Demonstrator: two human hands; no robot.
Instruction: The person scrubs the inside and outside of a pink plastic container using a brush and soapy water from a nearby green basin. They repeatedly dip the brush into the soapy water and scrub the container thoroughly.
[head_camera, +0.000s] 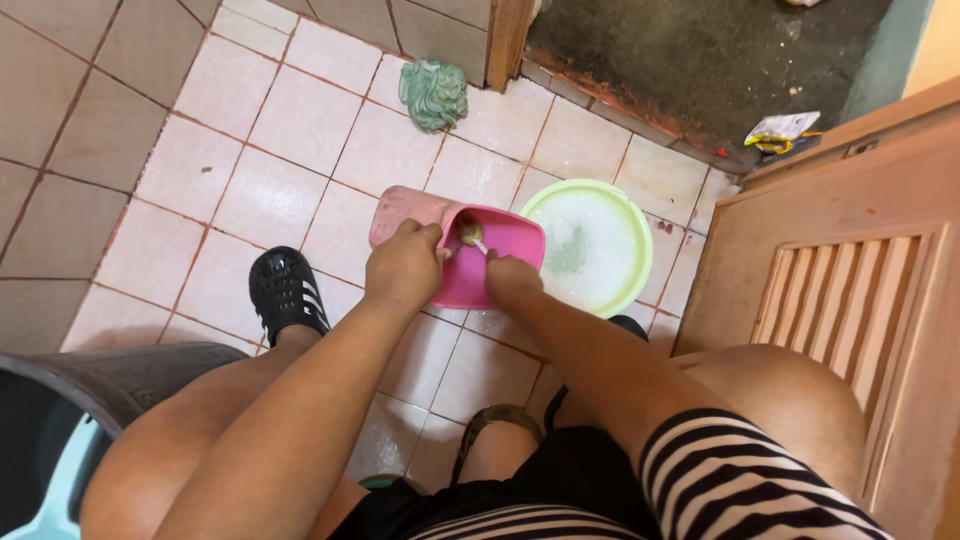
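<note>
My left hand (403, 265) grips the near rim of a pink plastic container (500, 255) and holds it tilted above the tiled floor. My right hand (510, 280) holds a small brush or scrubber (471, 235) whose yellowish head presses against the inside of the pink container. A second pink piece, perhaps a lid (405, 207), lies on the tiles just behind my left hand. To the right of the container stands a light green basin (632, 215) filled with soapy water.
A green scrub cloth (434, 94) lies by the door frame at the back. A wooden louvred door (850, 300) stands on the right. My black sandal (286, 292) rests on the tiles at left. A dark bucket (110, 375) sits at lower left.
</note>
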